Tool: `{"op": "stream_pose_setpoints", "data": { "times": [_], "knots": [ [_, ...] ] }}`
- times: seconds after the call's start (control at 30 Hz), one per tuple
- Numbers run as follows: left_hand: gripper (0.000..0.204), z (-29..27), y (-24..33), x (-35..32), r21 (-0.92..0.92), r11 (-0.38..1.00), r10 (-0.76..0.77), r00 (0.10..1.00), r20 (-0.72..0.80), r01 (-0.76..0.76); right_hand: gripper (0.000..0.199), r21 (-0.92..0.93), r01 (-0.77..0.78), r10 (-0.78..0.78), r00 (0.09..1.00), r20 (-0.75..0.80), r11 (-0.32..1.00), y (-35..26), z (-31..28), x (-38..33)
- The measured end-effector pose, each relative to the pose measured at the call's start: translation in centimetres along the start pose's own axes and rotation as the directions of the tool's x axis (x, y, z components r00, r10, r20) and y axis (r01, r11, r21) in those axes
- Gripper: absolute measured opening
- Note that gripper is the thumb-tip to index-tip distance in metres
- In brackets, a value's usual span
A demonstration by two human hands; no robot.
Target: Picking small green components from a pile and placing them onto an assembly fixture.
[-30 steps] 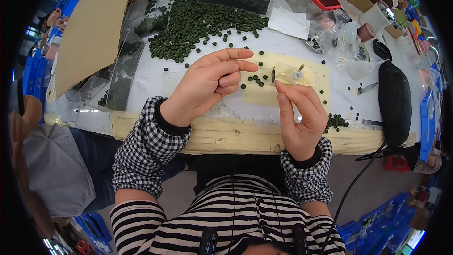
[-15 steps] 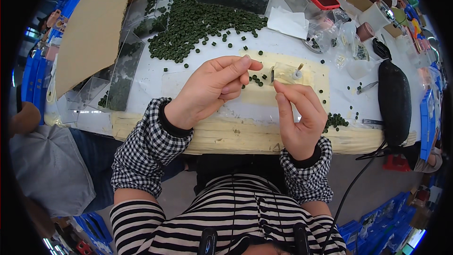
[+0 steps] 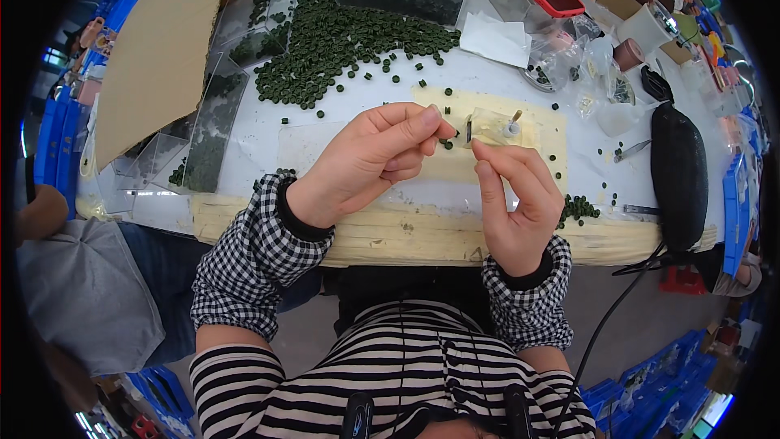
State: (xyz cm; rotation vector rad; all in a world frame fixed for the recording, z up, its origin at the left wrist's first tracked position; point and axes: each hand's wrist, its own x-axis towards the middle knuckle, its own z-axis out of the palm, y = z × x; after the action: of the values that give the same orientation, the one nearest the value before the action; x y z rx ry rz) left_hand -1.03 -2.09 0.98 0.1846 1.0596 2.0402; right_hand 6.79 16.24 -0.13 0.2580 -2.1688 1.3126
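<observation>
Fine handling: left hand point(image 3: 357, 158) and right hand point(image 3: 522, 205) are pinching narrowly near green pieces point(image 3: 448, 145), contents unclear. Next move is likely needing precision.

1. Left hand point(image 3: 357, 158) and right hand point(image 3: 520, 203): bare from fingertips to cuffs;
2. left sleeve cover point(image 3: 244, 272) and right sleeve cover point(image 3: 532, 305): small black-and-white checks; loose, puffy, gathered toward the elbow;
3. left cuff point(image 3: 302, 213) and right cuff point(image 3: 530, 274): plain black bands around the wrists;
4. shirt point(image 3: 366, 366): black and cream stripes; short sleeves; dark neckline;
5. thin dark cords point(image 3: 402, 358) down the chest;
6. black rounded pieces point(image 3: 357, 415) near the neck; one bears a small pale marking.
</observation>
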Motion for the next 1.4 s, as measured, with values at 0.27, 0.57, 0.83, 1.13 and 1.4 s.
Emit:
{"op": "stream_pose_setpoints", "data": {
  "times": [0.27,0.57,0.83,1.13,1.4],
  "knots": [
    [0.022,0.9,0.1,0.0,0.087,0.996,0.008,0.999,-0.051,-0.003,0.021,0.000,-0.010,0.010,1.000,0.001,1.000,0.1,0.0,-0.1],
    [0.025,0.9,0.0,-0.2,0.138,0.990,-0.025,0.997,-0.069,0.034,0.026,-0.092,-0.004,-0.005,0.995,-0.099,0.996,0.5,-1.5,1.2],
    [0.027,0.5,-0.4,-0.1,0.131,0.991,0.004,0.999,-0.039,0.001,0.022,-0.431,0.111,-0.089,0.993,0.072,0.896,1.8,-3.1,4.4],
    [0.025,0.6,-0.3,-0.2,0.132,0.991,-0.003,1.000,-0.031,0.007,0.011,-0.398,0.106,-0.111,0.994,0.013,0.911,1.9,-2.9,4.1],
    [0.023,0.4,-0.5,-0.1,0.147,0.989,0.003,1.000,-0.027,0.001,0.011,0.057,0.106,-0.087,0.959,-0.270,0.993,-1.8,-3.6,2.7]
  ]
}}
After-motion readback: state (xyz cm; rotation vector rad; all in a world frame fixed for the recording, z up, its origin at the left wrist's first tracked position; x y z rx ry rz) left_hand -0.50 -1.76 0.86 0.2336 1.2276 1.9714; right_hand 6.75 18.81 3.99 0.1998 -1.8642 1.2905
